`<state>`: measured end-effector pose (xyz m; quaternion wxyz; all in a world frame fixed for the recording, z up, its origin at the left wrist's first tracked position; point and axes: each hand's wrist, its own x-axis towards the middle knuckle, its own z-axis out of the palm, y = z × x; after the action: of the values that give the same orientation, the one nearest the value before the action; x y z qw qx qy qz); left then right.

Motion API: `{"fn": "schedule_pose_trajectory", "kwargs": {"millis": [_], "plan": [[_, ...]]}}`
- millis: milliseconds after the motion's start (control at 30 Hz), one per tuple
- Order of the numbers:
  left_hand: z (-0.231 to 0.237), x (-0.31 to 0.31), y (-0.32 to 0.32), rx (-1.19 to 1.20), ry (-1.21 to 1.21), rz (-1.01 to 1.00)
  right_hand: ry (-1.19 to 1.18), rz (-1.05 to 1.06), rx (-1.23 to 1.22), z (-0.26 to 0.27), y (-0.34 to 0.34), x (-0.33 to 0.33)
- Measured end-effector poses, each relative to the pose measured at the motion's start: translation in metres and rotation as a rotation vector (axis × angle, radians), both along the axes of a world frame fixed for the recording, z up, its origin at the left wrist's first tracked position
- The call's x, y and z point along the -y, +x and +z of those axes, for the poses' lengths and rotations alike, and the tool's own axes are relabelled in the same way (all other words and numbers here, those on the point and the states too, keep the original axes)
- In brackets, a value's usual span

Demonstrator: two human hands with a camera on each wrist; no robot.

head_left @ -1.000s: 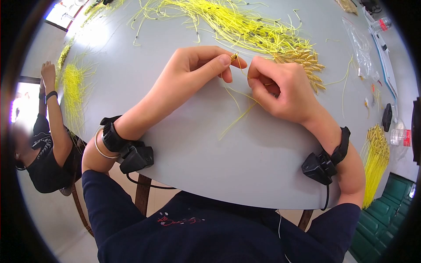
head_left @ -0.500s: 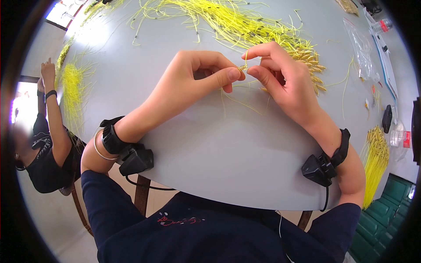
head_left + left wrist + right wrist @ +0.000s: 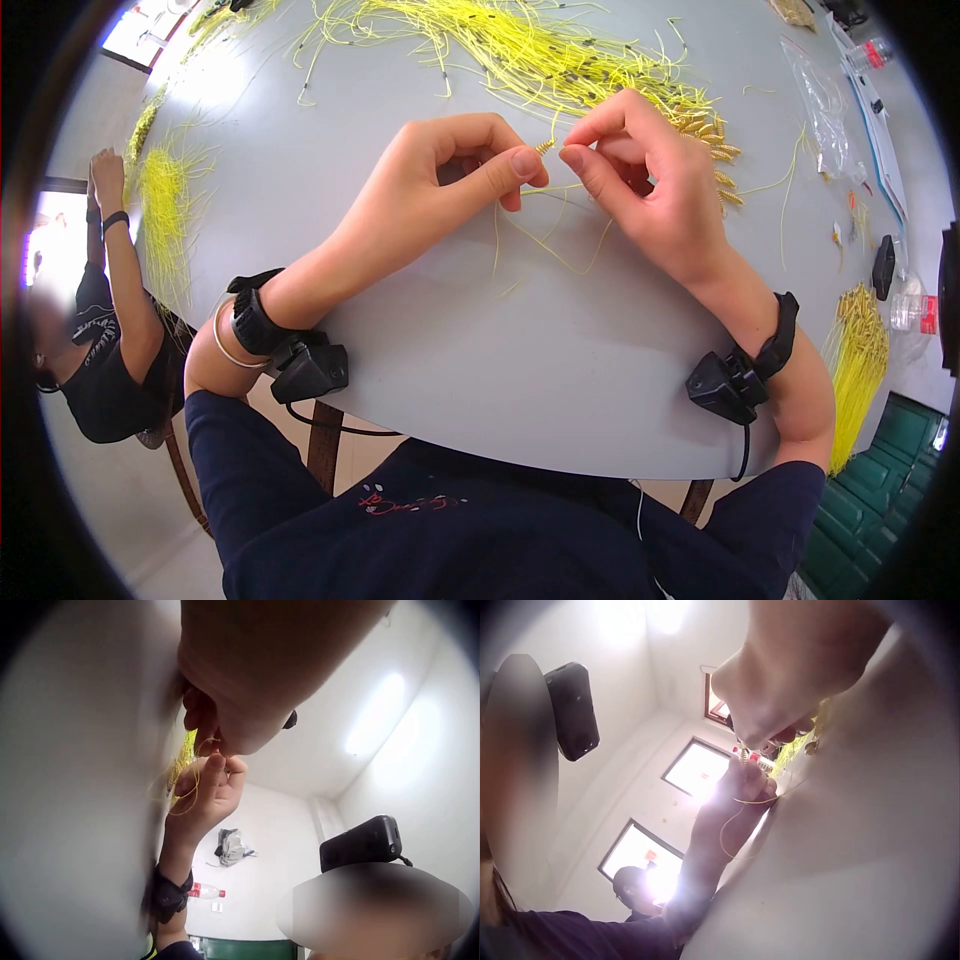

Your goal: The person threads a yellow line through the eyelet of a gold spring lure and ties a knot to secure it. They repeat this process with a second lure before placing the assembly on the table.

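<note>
My left hand [image 3: 460, 170] pinches a small gold, ridged, coil-like piece [image 3: 545, 147] between thumb and forefinger, its tip poking out. A thin yellow cord [image 3: 555, 122] rises from the piece, and more loose strands [image 3: 540, 240] hang in loops below both hands. Just to the right, my right hand [image 3: 645, 170] has thumb and forefinger brought together on the thin cord, close to the gold tip. In the right wrist view the gold piece [image 3: 744, 754] sits at the left fingertips. A cord loop [image 3: 196, 780] shows beside the right hand in the left wrist view.
A long bundle of yellow cords [image 3: 560, 60] lies beyond the hands, with gold ridged ends [image 3: 725, 150] at its right. More cords lie left [image 3: 168, 200] and right [image 3: 858, 330]. A plastic bag [image 3: 825, 115] lies right. Another person [image 3: 110, 340] sits left.
My right hand first held cord low beside the left, then rose, with the forefinger lifting a loop above the gold piece. Now its fingertips have closed together and the loop is gone.
</note>
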<state>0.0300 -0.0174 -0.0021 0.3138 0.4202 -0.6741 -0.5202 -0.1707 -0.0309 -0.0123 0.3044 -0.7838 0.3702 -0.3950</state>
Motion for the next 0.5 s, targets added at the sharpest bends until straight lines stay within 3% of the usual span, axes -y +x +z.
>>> {"fn": "schedule_pose_trajectory", "kwargs": {"millis": [367, 500], "plan": [[-0.001, -0.001, 0.001, 0.069, -0.007, -0.008, -0.018, 0.001, -0.052, 0.005, 0.002, -0.004], [0.005, -0.001, 0.000, 0.165, -0.047, -0.043, 0.002, 0.059, 0.094, -0.003, 0.005, -0.002]]}}
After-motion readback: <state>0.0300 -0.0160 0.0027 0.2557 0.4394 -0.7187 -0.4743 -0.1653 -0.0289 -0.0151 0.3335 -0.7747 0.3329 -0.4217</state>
